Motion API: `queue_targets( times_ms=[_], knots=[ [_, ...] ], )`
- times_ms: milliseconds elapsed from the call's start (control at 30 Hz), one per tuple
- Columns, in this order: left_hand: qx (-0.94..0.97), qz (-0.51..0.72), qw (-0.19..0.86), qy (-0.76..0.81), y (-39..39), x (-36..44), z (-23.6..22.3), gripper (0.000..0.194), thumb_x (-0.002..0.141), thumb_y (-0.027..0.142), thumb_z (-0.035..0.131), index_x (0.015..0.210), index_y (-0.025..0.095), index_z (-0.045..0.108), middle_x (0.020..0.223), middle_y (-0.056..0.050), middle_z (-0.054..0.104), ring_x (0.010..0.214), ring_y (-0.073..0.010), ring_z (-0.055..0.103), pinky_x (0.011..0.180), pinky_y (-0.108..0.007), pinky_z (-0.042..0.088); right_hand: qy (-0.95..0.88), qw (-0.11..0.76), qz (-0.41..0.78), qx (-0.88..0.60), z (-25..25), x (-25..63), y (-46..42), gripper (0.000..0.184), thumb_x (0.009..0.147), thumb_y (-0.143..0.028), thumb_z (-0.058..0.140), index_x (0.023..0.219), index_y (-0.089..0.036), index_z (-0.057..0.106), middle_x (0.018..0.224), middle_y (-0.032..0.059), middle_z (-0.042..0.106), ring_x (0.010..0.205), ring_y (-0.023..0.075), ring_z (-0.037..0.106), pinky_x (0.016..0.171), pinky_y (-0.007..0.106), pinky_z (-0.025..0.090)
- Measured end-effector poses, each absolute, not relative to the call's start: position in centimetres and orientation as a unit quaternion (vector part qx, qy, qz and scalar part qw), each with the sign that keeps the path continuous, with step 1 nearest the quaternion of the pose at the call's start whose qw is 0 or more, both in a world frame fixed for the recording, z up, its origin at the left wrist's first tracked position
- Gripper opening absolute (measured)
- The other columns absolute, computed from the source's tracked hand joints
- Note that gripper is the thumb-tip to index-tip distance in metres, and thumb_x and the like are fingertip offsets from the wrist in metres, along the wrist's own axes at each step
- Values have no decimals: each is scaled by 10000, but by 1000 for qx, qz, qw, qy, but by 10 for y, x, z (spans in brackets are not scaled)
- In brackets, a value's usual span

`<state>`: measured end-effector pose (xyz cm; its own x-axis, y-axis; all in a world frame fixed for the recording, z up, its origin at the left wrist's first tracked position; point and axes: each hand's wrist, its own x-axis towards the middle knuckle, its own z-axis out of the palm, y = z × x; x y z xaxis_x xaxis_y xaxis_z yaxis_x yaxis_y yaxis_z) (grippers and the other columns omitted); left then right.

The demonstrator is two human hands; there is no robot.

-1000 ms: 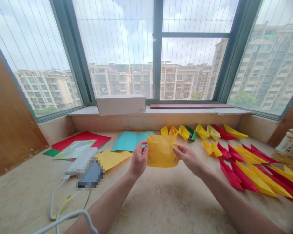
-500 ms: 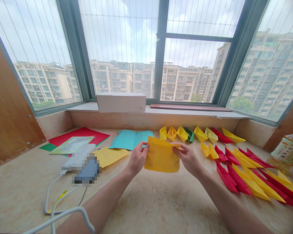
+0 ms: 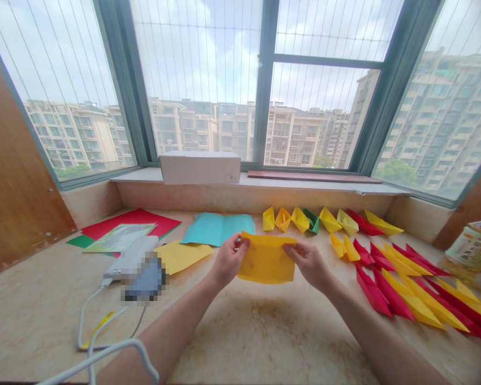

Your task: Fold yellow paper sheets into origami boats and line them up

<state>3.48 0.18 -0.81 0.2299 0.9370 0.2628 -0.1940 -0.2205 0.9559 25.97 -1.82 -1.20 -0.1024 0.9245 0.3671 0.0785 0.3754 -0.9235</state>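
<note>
1. L hand (image 3: pixel 229 259) has the upper left corner of the yellow paper (image 3: pixel 266 262) pinched, thumb on the near side, fingers mostly hidden behind it.
2. R hand (image 3: pixel 310 262) is gripping the upper right corner, same kinda pinch.
3. Paper's in the air over the counter (image 3: pixel 264 342), approx midway btwn its near & far edges, bottom edge hanging free.
4. Tips for this bit, imo: hands level, equal tension L & R, so the top edge runs straight. Too much pull would prob rip or warp a corner.
5. Also imo: match the corners b4 pressing any crease, then slide a thumb from the center out. Flat on the counter prob gives a sharper line vs mid-air.
6. FYI nearby: blue sheet (image 3: pixel 220 229) just beyond L hand; paper boats (image 3: pixel 300 220) along the far edge; red/yellow folded pieces (image 3: pixel 372 291) toward the right edge.
</note>
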Motion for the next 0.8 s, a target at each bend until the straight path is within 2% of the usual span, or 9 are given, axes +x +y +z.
queue_targets(
  times_ms=[133,267,400,500,567,667,800],
  knots=[
    [587,526,539,296,-1,34,-4,347,791,448,697,939,140,635,876,-67,738,764,-198,703,684,-273,541,-586,539,463,-389,-6,260,-20,434,791,-553,684,1008,-181,736,936,95,756,815,277,706,764,414,562],
    [594,500,560,289,-3,34,-3,359,803,428,692,1008,137,642,926,-85,738,756,-196,702,666,-279,543,-544,541,510,-389,-4,263,-20,461,772,-571,696,1012,-180,728,937,101,757,804,290,716,740,414,574],
    [593,490,575,280,-3,35,-4,377,778,414,719,1036,153,635,961,-88,737,801,-213,706,722,-314,557,-559,537,498,-389,-4,264,-19,488,764,-575,697,1058,-186,702,1017,112,745,895,305,708,800,432,571],
    [567,504,589,279,-2,35,-5,372,759,418,733,1015,174,618,929,-66,738,769,-208,704,729,-331,561,-594,519,497,-361,-3,266,-19,507,756,-486,742,1185,-236,638,1158,91,706,1015,278,677,861,407,558],
    [556,505,594,287,-2,34,-5,377,755,426,730,1021,187,610,901,-52,734,733,-197,697,698,-320,556,-616,503,489,-359,-4,268,-19,504,755,-442,751,1205,-250,630,1172,77,699,1024,256,666,865,388,553],
    [570,502,573,308,-2,32,-5,353,764,428,700,1002,177,629,838,-42,717,675,-173,669,606,-261,516,-648,483,438,-394,-6,273,-18,357,783,-412,705,1079,-212,718,1059,84,730,955,241,669,842,382,548],
    [600,527,508,323,-1,32,-3,174,742,280,650,865,157,650,789,-30,693,674,-137,631,598,-214,471,-684,490,363,-400,-9,278,-16,202,765,-265,631,882,-239,793,1038,57,712,950,217,650,844,355,533]
  ],
)
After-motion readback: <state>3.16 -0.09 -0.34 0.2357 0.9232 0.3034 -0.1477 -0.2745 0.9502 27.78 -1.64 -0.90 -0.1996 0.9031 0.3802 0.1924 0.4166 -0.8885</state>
